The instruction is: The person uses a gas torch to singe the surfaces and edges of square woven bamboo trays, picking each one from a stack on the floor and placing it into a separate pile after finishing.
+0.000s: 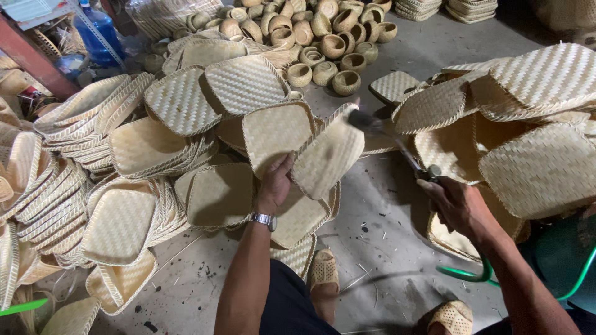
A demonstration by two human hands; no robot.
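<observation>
My left hand point(275, 183), with a metal watch on the wrist, grips a square woven bamboo tray point(327, 156) by its lower left edge and holds it tilted in front of me. My right hand point(452, 202) is closed on the handle of a long thin torch-like tool point(397, 149). The tool's dark tip point(363, 120) reaches the tray's upper right rim. A green hose point(478, 274) runs from under my right arm.
Stacks of woven trays point(118, 223) fill the left side, and more trays point(534, 124) are piled on the right. Several small round woven bowls point(323, 43) sit at the back. My sandalled feet point(325, 271) rest on the grey concrete floor point(397, 236).
</observation>
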